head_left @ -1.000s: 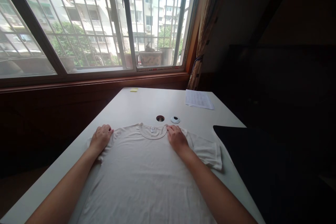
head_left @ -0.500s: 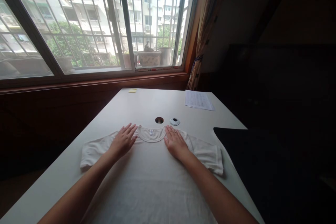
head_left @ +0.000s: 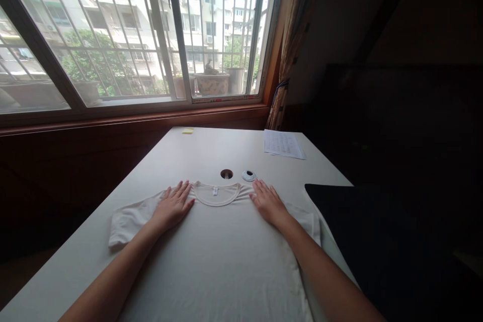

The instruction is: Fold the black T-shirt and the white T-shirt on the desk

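white, angular tabletop [head_left: 219,148], one, bears one white short-sleeved fabric t-shirt [head_left: 222,256] at lower centre; left hand [head_left: 171,209] and right hand [head_left: 269,205] lie flat on its shoulders, fingers slightly spread. right forearm [head_left: 320,266] partly hides one sleeve [head_left: 314,224]. beyond: one white round ring [head_left: 246,177], one yellow paper slip [head_left: 187,131].

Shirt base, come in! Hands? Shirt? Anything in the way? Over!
Left-hand grip and right-hand grip open, palms down beside collar. White T-shirt spread out, creased. Possibly in the way: cable-hole cover near right-hand grip.
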Tool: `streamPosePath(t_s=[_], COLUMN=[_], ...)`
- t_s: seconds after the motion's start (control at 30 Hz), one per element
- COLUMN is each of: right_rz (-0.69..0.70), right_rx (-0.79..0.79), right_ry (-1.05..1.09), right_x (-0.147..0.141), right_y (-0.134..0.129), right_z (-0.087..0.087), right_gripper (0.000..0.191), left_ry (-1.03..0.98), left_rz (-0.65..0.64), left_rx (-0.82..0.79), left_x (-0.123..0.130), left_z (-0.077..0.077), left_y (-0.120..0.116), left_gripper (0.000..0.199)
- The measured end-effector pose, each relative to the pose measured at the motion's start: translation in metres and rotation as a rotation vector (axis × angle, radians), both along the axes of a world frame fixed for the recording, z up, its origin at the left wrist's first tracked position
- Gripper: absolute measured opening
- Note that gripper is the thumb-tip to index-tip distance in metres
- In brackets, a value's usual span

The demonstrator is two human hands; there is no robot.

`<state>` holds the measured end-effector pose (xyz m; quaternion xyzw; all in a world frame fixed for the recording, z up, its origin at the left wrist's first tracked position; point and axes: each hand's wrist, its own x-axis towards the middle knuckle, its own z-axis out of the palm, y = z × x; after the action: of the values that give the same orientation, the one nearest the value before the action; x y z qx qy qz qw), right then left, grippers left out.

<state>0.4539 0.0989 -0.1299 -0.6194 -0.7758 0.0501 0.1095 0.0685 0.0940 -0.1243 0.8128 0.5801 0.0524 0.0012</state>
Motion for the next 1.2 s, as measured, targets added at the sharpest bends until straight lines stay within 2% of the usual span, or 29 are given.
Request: streamPosePath(t_s=[0.2, 0.33, 0.43, 0.57, 0.7, 0.77, 0.83, 0.9, 1.0, 1.1, 1.2], right_rz=[-0.044, -0.098, -0.146, -0.266, -0.351, -0.356, -0.351, -0.356, -0.387, -0.434, -0.464], right_rx=[0.024, 0.055, 0.038, -0.059, -0.182, -0.224, -0.246, -0.25, -0.249, -0.233, -0.23], right_ry=[0.037, 0.026, -0.009, -0.066, -0.086, -0.069, -0.042, -0.017, 0.029, 0.103, 0.178], right_x=[0.005, 0.026, 0.052, 0.09, 0.115, 0.119, 0.119, 0.116, 0.112, 0.11, 0.11], right_y=[0.015, 0.022, 0.014, -0.008, -0.023, -0.025, -0.025, -0.024, -0.024, -0.03, -0.042], right_z=[0.004, 0.016, 0.028, 0.042, 0.047, 0.047, 0.047, 0.046, 0.046, 0.046, 0.043], right_gripper=[0.055, 0.052, 0.051, 0.041, 0.033, 0.029, 0.022, 0.013, 0.006, 0.023, 0.047], left_ry=[0.023, 0.042, 0.038, 0.027, 0.032, 0.032, 0.01, -0.045, -0.147, -0.232, -0.232], left_rz=[0.022, 0.054, 0.063, 0.061, 0.073, 0.044, -0.041, -0.166, -0.377, -0.553, -0.641], left_rx=[-0.015, -0.021, -0.011, -0.019, -0.004, 0.075, 0.156, 0.177, 0.12, 0.078, 0.061], left_x=[-0.007, -0.017, -0.023, -0.027, -0.017, -0.001, 0.024, 0.058, 0.116, 0.167, 0.199], left_z=[0.003, 0.001, -0.001, -0.002, 0.005, 0.013, 0.025, 0.038, 0.053, 0.053, 0.038], left_y=[0.005, 0.008, 0.01, 0.012, 0.012, 0.008, 0.001, -0.011, -0.035, -0.056, -0.064], left_gripper=[0.065, 0.065, 0.063, 0.063, 0.062, 0.06, 0.057, 0.052, 0.048, 0.052, 0.06])
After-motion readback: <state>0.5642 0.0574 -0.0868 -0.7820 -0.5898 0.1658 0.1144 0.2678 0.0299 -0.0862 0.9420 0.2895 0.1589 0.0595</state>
